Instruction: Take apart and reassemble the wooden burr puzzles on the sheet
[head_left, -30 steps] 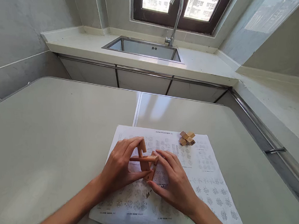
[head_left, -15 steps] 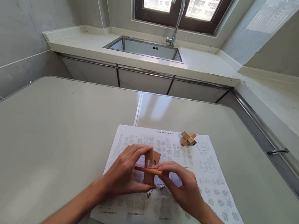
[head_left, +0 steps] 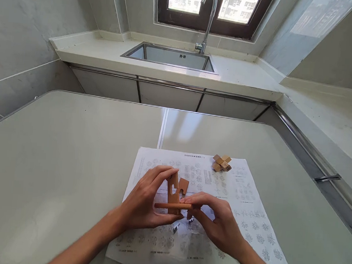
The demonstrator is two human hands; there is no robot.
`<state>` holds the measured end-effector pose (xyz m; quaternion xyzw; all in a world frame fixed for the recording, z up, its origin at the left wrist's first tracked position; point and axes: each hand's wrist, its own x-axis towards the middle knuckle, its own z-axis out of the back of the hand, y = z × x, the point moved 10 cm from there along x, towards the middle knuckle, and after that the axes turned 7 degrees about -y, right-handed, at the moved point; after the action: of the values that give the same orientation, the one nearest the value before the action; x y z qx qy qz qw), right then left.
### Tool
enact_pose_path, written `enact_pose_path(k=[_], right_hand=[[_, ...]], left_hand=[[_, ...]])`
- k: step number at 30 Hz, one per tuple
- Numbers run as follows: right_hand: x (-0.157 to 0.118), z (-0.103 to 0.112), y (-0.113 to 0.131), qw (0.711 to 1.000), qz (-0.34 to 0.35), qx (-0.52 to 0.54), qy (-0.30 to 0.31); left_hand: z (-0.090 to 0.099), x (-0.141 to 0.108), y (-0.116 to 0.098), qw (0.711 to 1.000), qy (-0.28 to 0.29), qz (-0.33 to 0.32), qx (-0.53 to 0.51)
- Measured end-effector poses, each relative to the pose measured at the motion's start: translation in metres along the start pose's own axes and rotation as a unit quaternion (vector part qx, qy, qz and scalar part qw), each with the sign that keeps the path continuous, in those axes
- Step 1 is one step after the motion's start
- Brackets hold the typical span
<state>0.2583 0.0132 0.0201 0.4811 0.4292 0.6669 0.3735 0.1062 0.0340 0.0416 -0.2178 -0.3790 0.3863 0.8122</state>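
Observation:
My left hand (head_left: 145,201) grips a notched wooden puzzle piece (head_left: 173,195) upright, fingertips on its top end and thumb near its bottom. My right hand (head_left: 211,217) pinches the right end of a second wooden puzzle piece (head_left: 169,206), a thin slat seen edge-on. It lies crosswise over the lower part of the upright piece; whether the two interlock cannot be made out. Just behind them, a third wooden piece (head_left: 183,185) with a rounded notch rests on the printed sheet (head_left: 147,252).
An assembled wooden burr puzzle (head_left: 221,163) sits at the sheet's far edge. Small dark scraps (head_left: 175,229) lie near my hands. The sheet is on a pale table (head_left: 53,158) with a centre seam. Beyond are a counter with a sink (head_left: 170,56) and a tap (head_left: 209,20).
The crosswise slat has moved slightly left and down, and lies more level. The upright piece has turned and shifted a little left, showing its notch and uncovering more of the piece behind.

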Motion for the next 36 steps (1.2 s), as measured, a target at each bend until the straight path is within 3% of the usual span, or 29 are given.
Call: enact_pose_path(k=[16,20,25,36], right_hand=[[-0.007,-0.005,-0.015,0.994,-0.089,0.059,0.021],[-0.006,0.001,-0.021,0.989,-0.121,0.084,-0.004],[-0.005,0.009,-0.034,0.973,-0.191,0.123,-0.033],[-0.007,-0.005,-0.046,0.938,-0.248,0.243,0.004]], left_hand=[[-0.004,0.001,-0.003,0.999,0.018,-0.017,-0.033],[-0.002,0.001,-0.004,0.999,0.022,-0.025,-0.026],[-0.002,0.0,-0.009,0.998,0.02,-0.059,-0.021],[0.005,-0.007,-0.024,0.965,-0.046,-0.201,0.164]])
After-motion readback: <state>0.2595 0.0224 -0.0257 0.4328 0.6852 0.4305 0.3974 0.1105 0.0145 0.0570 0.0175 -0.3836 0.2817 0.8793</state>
